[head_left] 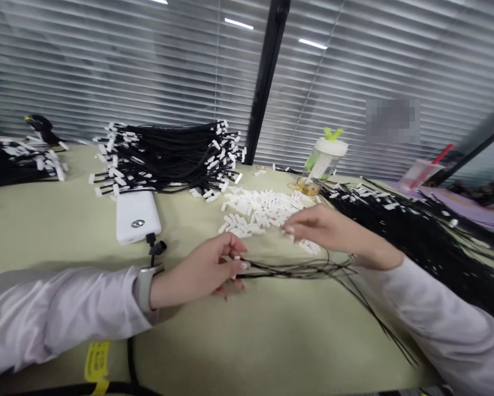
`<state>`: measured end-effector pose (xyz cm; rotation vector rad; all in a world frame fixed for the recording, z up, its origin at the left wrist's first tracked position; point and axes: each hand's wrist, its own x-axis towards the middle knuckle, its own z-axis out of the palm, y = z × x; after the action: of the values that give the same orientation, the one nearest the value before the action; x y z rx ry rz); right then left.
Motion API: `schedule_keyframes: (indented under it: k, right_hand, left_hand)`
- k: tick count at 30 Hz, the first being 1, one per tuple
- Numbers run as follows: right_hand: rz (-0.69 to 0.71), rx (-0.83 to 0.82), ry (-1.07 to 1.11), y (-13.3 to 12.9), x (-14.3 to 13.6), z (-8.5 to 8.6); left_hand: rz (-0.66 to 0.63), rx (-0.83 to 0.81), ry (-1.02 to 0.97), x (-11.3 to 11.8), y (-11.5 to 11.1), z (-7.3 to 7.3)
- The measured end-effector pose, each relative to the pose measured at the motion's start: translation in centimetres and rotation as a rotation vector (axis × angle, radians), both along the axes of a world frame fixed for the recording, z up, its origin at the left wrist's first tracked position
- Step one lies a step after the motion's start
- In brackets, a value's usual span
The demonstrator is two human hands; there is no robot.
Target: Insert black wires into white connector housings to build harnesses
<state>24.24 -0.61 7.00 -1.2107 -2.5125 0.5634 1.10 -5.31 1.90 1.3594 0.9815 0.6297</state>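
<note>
My left hand (207,270) is closed around the ends of several thin black cables (286,269), with a bit of white at the fingertips. The cables run to the right under my right wrist, and their loose ends trail toward the lower right. Over the right side of a pile of small white plastic connector housings (257,204) is my right hand (318,224). Its thumb and fingers are pinched together at the pile's edge; whatever lies between them is too small to make out.
A white power bank (137,217) with a plugged-in cord lies left of the pile. Behind it are stacked black cables with white connectors (168,157). More black cables (415,242) spread on the right. A lidded clear cup (327,157) stands at the back.
</note>
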Motion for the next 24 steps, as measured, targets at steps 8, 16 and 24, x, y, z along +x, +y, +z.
schedule_keyframes:
  k: [8, 16, 24]
  right_hand:
    - [0.002, 0.301, -0.095, 1.2, -5.2, -5.4]
    - [-0.058, 0.134, 0.168, 0.4, -4.8, -5.1]
    - [0.006, -0.183, 0.469, 0.4, -4.4, -4.7]
  left_hand:
    - [-0.029, 0.045, 0.018, 0.6, -1.5, -0.2]
    - [0.036, 0.011, -0.015, 0.3, -1.3, -0.1]
    - [0.131, -0.064, -0.091, 0.9, -0.7, 0.2]
